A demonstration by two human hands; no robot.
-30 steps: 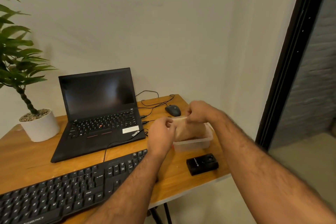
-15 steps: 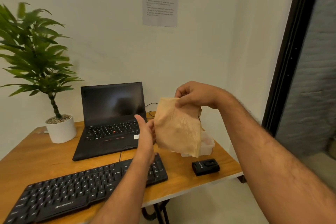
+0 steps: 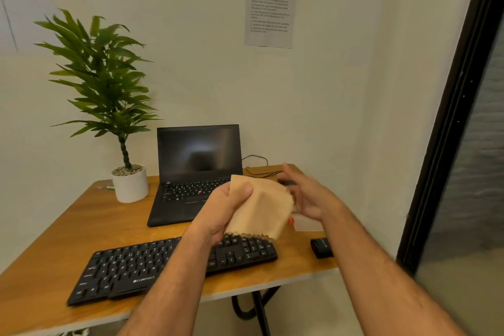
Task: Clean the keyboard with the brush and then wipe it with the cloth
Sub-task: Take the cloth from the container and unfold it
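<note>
A cloth [image 3: 261, 210] is being held up above the keyboard [image 3: 152, 267].

The cloth is being gripped by the left hand [image 3: 226, 209], thumb pressed on its upper corner, fingers curled round it, its lower edge hanging over the keyboard's right end. The right hand [image 3: 305, 196] is being held just beside the cloth, fingers spread and relaxed, nothing gripped. The keyboard is lying on the table [image 3: 54, 248], in front of the laptop [image 3: 191, 172].

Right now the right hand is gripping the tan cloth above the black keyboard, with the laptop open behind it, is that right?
Not quite: the left hand grips the tan cloth, thumb over its top edge. The right hand is open beside it, fingers spread. The rest holds in the head view: the cloth hangs above the black keyboard, the open laptop behind.
</note>
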